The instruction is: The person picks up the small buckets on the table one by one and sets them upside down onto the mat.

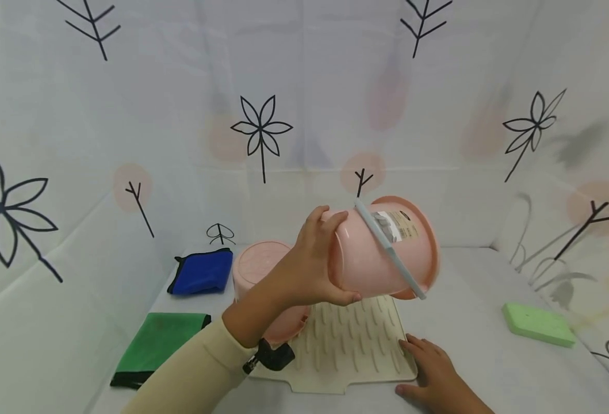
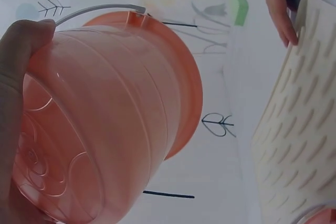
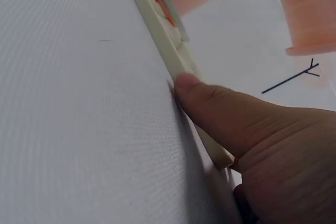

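My left hand grips a pink bucket around its base and holds it sideways above the board, its mouth facing right. The bucket has a grey handle and a paper label. Below it lies a cream washboard with rows of curved ridges. At the board's near right corner my right hand holds it, the thumb against the near edge and the fingers by the right edge. A second pink bucket stands upside down at the board's left, partly hidden behind my left forearm.
On the left lie a folded blue cloth and a folded green cloth, both with black edging. A light green sponge block sits at the right. White sheets with printed flowers surround the white table.
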A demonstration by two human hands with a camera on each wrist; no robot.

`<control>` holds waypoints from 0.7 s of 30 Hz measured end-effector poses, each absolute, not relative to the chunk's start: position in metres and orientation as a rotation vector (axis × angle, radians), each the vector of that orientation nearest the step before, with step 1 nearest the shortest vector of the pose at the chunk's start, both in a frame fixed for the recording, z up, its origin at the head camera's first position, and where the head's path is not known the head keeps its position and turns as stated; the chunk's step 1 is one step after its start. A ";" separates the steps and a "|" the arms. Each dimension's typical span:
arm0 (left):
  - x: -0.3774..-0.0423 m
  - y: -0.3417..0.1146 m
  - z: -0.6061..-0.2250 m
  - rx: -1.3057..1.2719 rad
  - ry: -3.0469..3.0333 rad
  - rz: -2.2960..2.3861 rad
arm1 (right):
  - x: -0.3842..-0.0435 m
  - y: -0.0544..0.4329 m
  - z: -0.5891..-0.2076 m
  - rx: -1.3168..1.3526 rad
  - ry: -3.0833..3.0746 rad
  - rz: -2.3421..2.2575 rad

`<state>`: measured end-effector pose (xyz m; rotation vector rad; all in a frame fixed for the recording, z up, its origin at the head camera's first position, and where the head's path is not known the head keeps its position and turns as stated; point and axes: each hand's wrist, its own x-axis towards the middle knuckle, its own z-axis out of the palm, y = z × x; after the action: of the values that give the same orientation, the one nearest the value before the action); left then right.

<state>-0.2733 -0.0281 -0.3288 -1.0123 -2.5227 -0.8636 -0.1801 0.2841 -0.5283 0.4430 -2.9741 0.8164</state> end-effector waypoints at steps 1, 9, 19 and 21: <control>-0.274 -0.028 -0.327 -1.011 -2.524 -0.850 | -0.180 0.284 -0.529 0.438 -2.970 0.795; -0.277 -0.027 -0.318 -0.958 -2.632 -0.696 | -0.179 0.284 -0.529 0.426 -2.977 0.798; -0.273 -0.012 -0.324 -0.787 -2.838 -0.483 | -0.181 0.283 -0.526 0.390 -3.008 0.822; -0.273 -0.007 -0.325 -0.765 -2.855 -0.446 | -0.181 0.283 -0.525 0.395 -3.002 0.815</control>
<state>-0.2734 -0.0074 -0.3254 -0.7646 -2.8552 -0.4460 -0.1806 0.2827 -0.5254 0.3951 -3.0016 0.8147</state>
